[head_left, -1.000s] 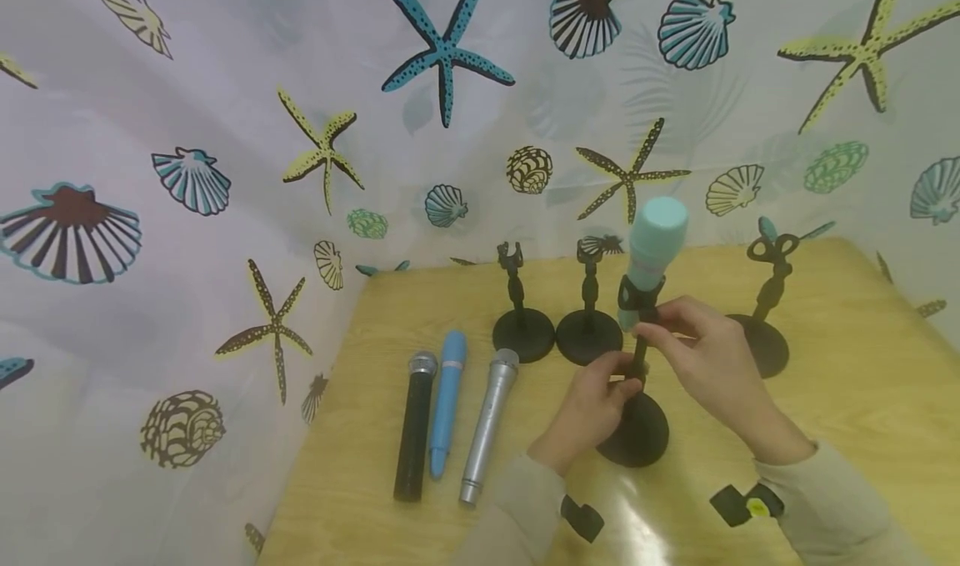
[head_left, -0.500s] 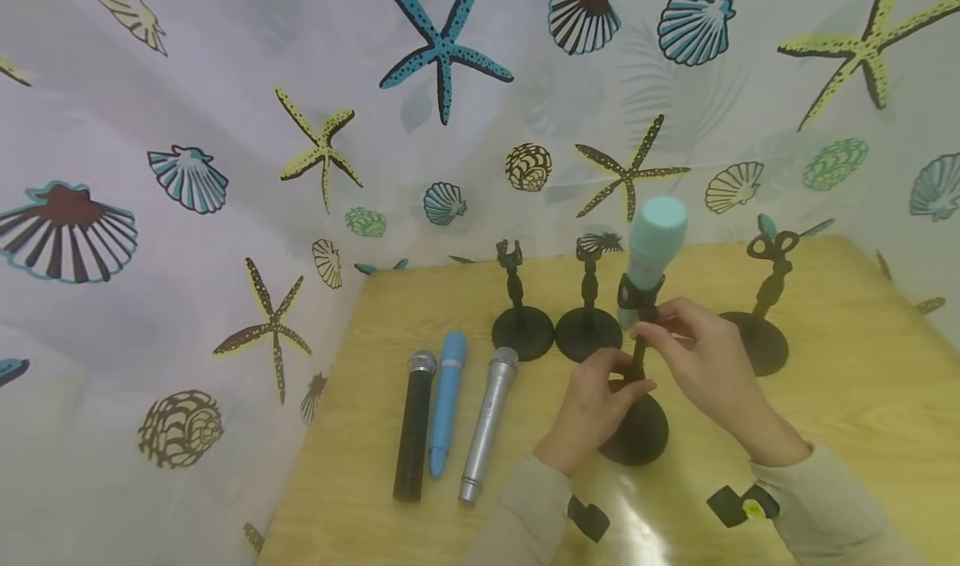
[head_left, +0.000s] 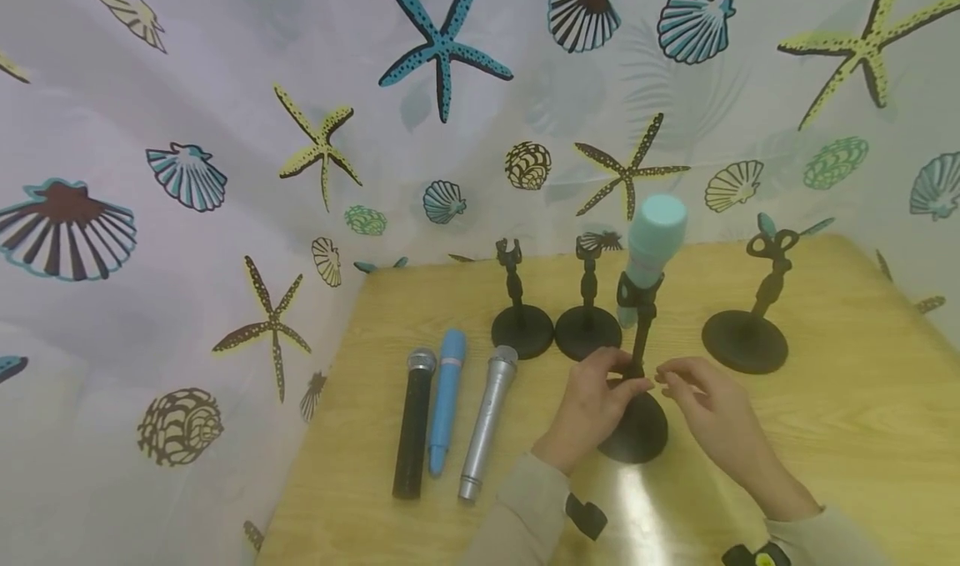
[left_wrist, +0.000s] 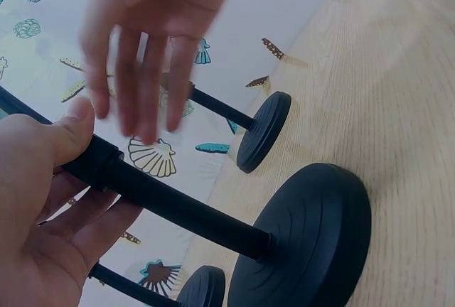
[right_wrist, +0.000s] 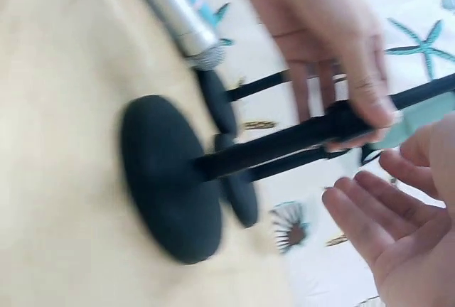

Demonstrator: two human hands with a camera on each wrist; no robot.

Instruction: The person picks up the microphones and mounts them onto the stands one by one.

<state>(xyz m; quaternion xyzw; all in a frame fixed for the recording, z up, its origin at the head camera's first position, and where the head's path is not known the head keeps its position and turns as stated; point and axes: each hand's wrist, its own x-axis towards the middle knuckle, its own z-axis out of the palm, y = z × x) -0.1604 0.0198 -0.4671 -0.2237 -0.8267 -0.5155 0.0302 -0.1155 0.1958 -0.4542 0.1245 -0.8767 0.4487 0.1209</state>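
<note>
A mint-green microphone leans in the clip of a black desk microphone stand, which stands on its round base. My left hand pinches the stand's pole low down in the head view. In the left wrist view its thumb and fingers go round the thicker collar on the pole. Just right of the pole is my right hand, apart from it and holding nothing. Its fingers are loosely bent in the right wrist view. Part of the microphone's lower end is hidden behind the stand.
Left on the wooden table lie a black microphone, a blue microphone and a silver microphone. Two stands with unfilled clips, a left one and a middle one, stand behind; another stand is at right.
My right hand has let go of the stand just below the clip and moved down to the right. The left thumb has shifted across the pole while that hand keeps its place low on the stand.
</note>
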